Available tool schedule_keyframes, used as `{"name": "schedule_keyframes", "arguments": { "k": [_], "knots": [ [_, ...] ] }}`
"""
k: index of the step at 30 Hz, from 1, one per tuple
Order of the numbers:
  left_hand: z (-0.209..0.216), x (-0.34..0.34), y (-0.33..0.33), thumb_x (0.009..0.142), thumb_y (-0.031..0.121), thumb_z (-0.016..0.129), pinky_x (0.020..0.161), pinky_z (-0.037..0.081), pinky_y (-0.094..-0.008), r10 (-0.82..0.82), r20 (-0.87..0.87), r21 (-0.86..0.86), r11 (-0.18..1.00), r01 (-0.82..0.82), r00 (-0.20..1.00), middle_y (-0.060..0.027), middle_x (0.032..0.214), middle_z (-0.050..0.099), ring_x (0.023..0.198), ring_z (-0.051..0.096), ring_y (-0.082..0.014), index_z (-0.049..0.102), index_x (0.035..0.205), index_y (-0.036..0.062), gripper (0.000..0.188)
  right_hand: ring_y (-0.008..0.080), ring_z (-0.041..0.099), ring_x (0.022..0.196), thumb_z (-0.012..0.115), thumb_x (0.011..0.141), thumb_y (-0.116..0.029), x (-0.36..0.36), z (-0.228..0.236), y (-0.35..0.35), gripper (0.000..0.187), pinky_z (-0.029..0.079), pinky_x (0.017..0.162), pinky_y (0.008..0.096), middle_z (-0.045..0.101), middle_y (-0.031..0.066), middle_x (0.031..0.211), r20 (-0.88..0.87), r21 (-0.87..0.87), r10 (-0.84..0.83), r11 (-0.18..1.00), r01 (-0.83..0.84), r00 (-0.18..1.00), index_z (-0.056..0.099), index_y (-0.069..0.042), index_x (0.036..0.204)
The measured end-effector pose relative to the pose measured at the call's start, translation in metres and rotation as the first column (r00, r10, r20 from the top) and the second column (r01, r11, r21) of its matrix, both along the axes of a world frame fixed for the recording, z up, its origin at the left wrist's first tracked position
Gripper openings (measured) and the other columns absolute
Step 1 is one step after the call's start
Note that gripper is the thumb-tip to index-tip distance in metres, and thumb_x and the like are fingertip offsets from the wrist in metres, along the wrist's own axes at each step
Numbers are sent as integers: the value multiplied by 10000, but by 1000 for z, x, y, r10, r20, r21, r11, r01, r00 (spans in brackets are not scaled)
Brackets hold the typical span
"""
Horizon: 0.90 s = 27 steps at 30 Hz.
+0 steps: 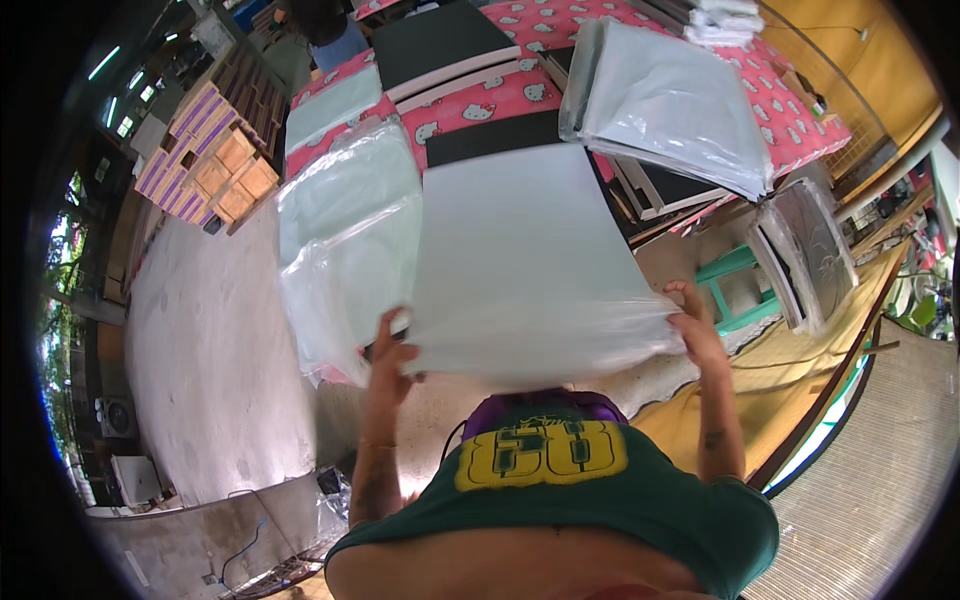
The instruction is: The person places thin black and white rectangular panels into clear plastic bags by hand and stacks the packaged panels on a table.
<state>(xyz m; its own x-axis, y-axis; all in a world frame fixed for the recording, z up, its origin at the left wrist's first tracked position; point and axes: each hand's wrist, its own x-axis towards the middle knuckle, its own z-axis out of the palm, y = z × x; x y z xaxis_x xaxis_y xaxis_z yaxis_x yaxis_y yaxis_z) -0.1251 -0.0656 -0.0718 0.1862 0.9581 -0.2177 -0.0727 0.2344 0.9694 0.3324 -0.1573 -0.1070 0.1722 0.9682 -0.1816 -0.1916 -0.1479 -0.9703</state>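
Observation:
A flat, pale grey-white panel [525,225] lies in front of me on the table, over a black board [490,138] whose far edge shows beyond it. Clear plastic [545,335], blurred and wrinkled, spans the panel's near end. My right hand [697,328] pinches the plastic at the near right corner. At the near left corner my left hand [388,350] has its fingers curled at the plastic's edge; part of the grip is hidden. Beside the panel on the left lie clear plastic sleeves [350,225], close to my left hand.
A pink patterned cloth [525,95] covers the table. Black and white boards [440,50] sit at the far side. Plastic-wrapped sheets [680,105] are piled at the far right. A green stool [735,290] and wrapped panels [805,255] stand right. Stacked boxes [215,150] rise far left.

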Motion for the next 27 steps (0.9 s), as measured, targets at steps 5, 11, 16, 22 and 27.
{"name": "schedule_keyframes", "arguments": {
  "k": [5, 11, 16, 22, 27],
  "knots": [
    [108, -3, 63, 819, 249, 566, 934, 441, -391, 216, 538, 280, 865, -415, 814, -89, 1194, 552, 1054, 555, -276, 382, 1336, 8, 599, 219, 559, 1056, 530, 875, -293, -20, 132, 45, 550, 454, 897, 356, 499, 118, 1246, -567, 493, 157, 851, 181, 809, 383, -34, 1337],
    [128, 32, 225, 892, 105, 551, 959, 428, -403, -197, 787, 336, 932, -138, 585, -72, 1142, 596, 1056, 563, -192, 531, 1201, 62, 313, 194, 576, 1065, 464, 951, -179, -2, 178, 188, 326, 446, 942, 413, 602, 62, 1160, -587, 522, 175, 828, 205, 790, 485, -107, 1268],
    [6, 65, 275, 929, 132, 497, 877, 467, -381, 164, 844, -164, 985, -46, 510, -86, 1101, 620, 936, 613, -189, 559, 1095, 63, 190, 186, 593, 964, 481, 951, -230, 20, 61, 228, 247, 456, 901, 400, 629, 28, 1016, -751, 233, -59, 908, 347, 658, 560, -139, 1166],
    [-150, 73, 275, 903, 138, 548, 834, 446, -384, 122, 675, -263, 961, 82, 727, -55, 987, 615, 891, 567, -172, 589, 995, 76, 118, 187, 553, 991, 575, 905, -276, 68, -145, 186, 241, 415, 906, 377, 601, -1, 1033, -675, 376, 169, 916, 138, 719, 584, -139, 1103],
    [-119, 60, 231, 909, 161, 550, 776, 435, -329, 211, -116, 405, 902, -148, 971, -83, 911, 595, 855, 554, -167, 569, 1019, 21, 180, 168, 524, 1004, 580, 911, -247, -31, -79, 188, 317, 366, 940, 311, 586, 45, 1110, -62, 102, -440, 890, 444, 896, 563, -48, 1157]
  ]
}}
